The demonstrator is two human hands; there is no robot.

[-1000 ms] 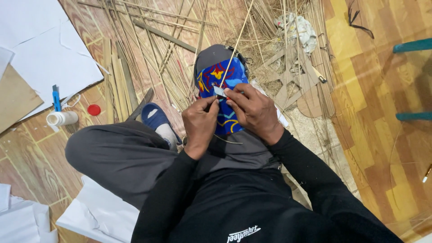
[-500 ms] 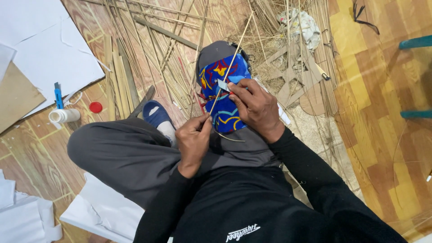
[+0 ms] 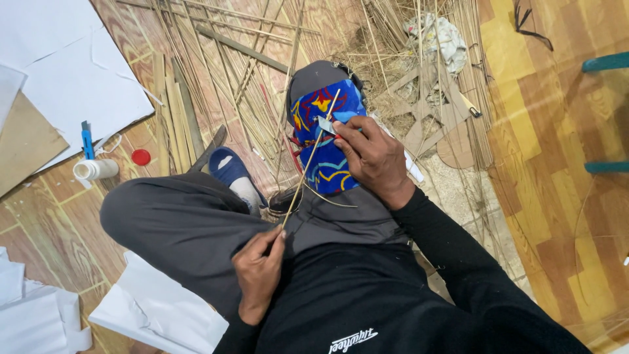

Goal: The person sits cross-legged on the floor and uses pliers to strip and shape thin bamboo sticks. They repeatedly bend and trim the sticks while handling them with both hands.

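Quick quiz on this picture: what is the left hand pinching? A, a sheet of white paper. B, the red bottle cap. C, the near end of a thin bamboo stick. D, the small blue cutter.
C: the left hand pinches the near end of the thin bamboo stick, which runs up to the right hand holding a small blade against it.

I sit on a wood-patterned floor (image 3: 39,216), browner left of my left hand (image 3: 259,272) and yellower right of my right hand (image 3: 373,157). White sheets (image 3: 72,78) and brown cardboard (image 3: 23,141) lie far left. Beyond my hands, cane strips (image 3: 229,85) and straw (image 3: 393,39) cover the boards. Teal bars (image 3: 606,62) stand far right.
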